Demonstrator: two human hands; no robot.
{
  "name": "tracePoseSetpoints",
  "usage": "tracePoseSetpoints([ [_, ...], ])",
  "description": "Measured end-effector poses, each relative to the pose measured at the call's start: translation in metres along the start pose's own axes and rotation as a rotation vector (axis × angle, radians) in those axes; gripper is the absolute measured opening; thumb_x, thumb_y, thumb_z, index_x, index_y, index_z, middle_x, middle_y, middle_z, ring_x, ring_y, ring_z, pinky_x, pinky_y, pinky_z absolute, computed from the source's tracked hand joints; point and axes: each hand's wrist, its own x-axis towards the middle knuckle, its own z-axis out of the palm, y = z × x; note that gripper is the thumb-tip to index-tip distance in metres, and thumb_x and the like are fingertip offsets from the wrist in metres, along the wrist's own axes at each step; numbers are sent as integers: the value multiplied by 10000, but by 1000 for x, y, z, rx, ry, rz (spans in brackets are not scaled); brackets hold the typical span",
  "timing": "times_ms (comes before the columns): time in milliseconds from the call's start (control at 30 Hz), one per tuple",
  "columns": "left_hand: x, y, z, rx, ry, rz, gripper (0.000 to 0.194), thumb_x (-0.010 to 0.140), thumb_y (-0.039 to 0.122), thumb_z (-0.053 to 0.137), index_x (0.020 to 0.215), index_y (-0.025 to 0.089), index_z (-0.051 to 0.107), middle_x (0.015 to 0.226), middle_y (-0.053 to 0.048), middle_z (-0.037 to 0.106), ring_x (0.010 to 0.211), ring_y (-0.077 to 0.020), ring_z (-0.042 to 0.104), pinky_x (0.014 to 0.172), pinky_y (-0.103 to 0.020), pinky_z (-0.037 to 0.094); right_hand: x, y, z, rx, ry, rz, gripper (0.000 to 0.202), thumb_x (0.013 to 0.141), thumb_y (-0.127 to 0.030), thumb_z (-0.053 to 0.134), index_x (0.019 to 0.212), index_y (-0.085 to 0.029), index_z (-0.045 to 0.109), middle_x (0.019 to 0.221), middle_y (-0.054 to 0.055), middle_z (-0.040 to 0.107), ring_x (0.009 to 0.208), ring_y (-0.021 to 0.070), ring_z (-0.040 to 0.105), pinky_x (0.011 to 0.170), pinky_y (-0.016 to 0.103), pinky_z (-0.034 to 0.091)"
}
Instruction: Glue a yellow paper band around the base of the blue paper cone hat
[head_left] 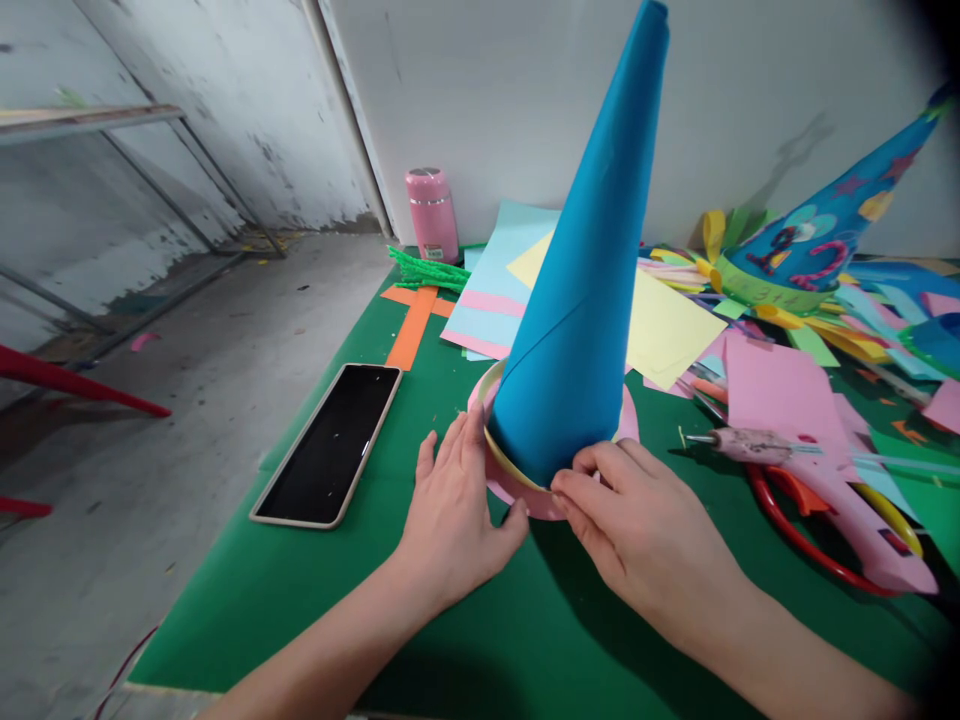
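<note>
A tall blue paper cone [574,330] stands tilted to the right, its wide end inside a pale yellow paper band [504,452]. Beneath the band lies a pink paper ring [525,497], like a hat brim. My left hand [461,515] rests at the left side of the base, fingers stretched against the band and thumb apart near the ring's front edge. At the front right of the base, my right hand [637,515] pinches the edge of the band. Its fingertips hide exactly which layers they hold.
A phone [330,445] lies left on the green table. Right are a pink glue gun [810,460], red-handled scissors [806,555] and a decorated cone hat [825,235]. Behind are paper sheets [499,265], green pipe cleaners [427,268] and a pink flask [433,215].
</note>
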Motion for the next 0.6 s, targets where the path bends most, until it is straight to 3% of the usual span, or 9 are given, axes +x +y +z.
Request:
tracePoseSetpoints([
  [233, 0, 0, 1, 19, 17, 10, 775, 744, 334, 458, 1349, 112, 27, 1345, -184, 352, 1262, -285, 289, 1007, -534, 199, -1, -5, 8, -50, 90, -87, 231, 839, -168, 450, 990, -151, 624, 857, 58, 647, 791, 176, 536, 713, 313, 424],
  [433, -1, 1, 1, 9, 30, 7, 818, 706, 286, 484, 1346, 97, 10, 1332, -186, 373, 1256, -292, 300, 1004, -541, 205, 3, -10, 21, -111, 111, -87, 204, 802, -136, 498, 955, -141, 633, 776, 44, 659, 667, 164, 545, 609, 300, 406],
  [600, -2, -1, 3, 22, 16, -6, 791, 705, 319, 478, 1329, 59, 67, 1330, -209, 369, 1260, -294, 292, 1013, -536, 198, 5, -11, 20, -13, 119, -46, 174, 807, -145, 495, 896, -173, 642, 749, 14, 656, 658, 139, 561, 588, 267, 397],
])
